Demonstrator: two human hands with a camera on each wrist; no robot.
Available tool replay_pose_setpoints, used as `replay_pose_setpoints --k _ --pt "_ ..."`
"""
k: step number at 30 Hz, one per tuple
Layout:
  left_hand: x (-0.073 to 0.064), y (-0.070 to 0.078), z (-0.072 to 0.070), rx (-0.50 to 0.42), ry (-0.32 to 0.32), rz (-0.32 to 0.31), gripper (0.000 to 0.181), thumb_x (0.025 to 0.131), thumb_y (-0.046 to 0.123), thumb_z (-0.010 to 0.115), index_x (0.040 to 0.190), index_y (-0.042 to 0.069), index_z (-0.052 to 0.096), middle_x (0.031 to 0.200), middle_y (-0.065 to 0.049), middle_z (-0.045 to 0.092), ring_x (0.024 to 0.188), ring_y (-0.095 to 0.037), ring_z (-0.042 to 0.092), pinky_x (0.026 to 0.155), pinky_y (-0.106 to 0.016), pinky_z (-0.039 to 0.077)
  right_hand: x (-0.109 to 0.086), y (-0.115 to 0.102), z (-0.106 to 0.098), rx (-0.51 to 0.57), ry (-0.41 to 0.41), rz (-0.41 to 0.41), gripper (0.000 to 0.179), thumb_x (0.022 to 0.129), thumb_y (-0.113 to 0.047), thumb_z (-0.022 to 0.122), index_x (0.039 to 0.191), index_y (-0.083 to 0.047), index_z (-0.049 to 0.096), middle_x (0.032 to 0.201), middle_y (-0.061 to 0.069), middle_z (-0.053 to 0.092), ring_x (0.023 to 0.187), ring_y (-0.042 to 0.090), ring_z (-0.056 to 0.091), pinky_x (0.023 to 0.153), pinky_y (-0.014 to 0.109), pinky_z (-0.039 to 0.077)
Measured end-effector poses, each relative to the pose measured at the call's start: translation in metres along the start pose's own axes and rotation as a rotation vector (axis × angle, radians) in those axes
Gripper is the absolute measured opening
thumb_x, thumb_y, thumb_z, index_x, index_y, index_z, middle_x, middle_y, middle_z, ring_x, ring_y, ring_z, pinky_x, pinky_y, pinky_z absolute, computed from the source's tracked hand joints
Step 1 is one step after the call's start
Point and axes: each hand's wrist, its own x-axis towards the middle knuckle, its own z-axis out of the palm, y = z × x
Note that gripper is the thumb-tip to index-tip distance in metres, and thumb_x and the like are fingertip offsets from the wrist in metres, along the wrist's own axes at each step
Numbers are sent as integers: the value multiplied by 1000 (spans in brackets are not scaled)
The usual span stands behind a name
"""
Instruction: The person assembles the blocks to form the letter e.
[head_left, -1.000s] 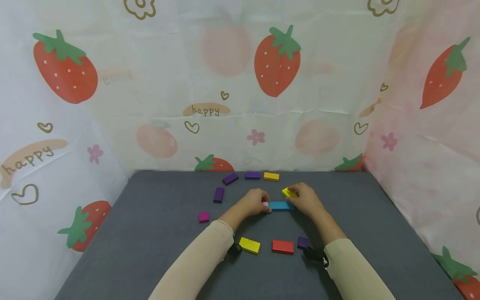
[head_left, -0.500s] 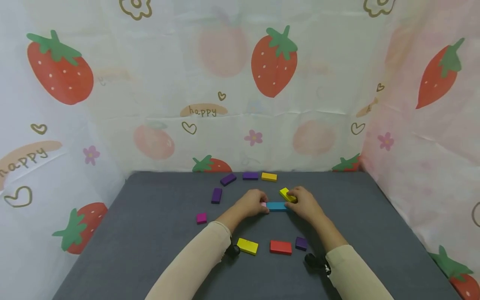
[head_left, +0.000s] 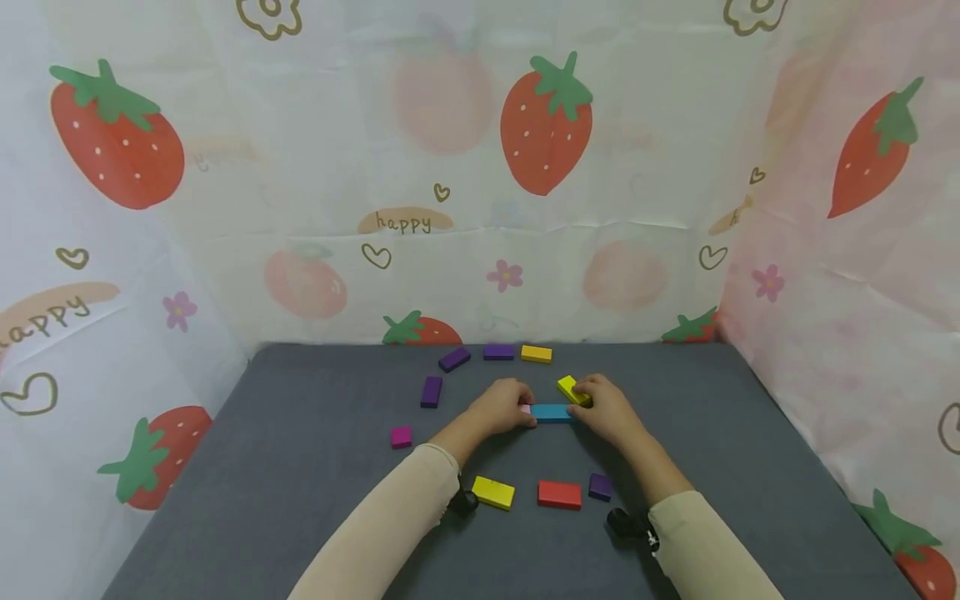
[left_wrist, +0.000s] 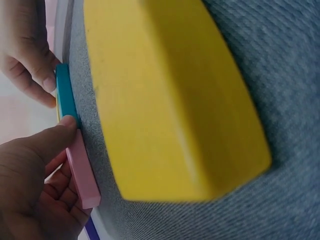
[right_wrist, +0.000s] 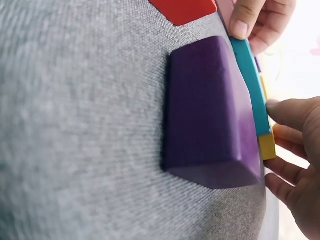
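The long, flat-sided blue block [head_left: 551, 413] lay near the middle of the dark grey, cloth-covered worktop [head_left: 330, 475], its left end meeting a slim pink block [left_wrist: 83, 172]. The left hand [head_left: 506, 406] gripped the pink one, thumb at the joint; the right hand [head_left: 609, 408] pinched the blue one's far end, its forefinger beside a bright yellow rectangular block [head_left: 567, 386] just behind, though whether it touched that was unclear. The step in hand appeared to be lining up the pair end to end; the next move seemed to call for even pressure, without nudging the yellow neighbour. Nearer the person lay a red rectangular block [head_left: 559, 494]. No block showed legible lettering; the pale, strawberry-printed cloth backdrop [head_left: 660, 167] read "happy" at centre and left, with no brand visible.
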Motion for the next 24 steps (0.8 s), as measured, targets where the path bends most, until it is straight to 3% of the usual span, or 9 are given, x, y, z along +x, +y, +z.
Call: replay_pose_setpoints --k 15,24 --pt "0 -2 -3 -25 -5 62 36 92 29 79 120 8 73 113 -5 69 100 -15 60 95 -34 52 -1 3 -3 61 2 28 43 93 -20 76 129 1 68 132 18 60 122 38 58 105 55 46" --pt "5 -7 -15 -68 -10 112 39 94 27 76 127 6 69 119 -7 68 111 -20 63 99 -38 52 1 4 -2 51 -3 33 42 92 -20 78 128 0 69 131 17 61 121 37 58 104 54 47"
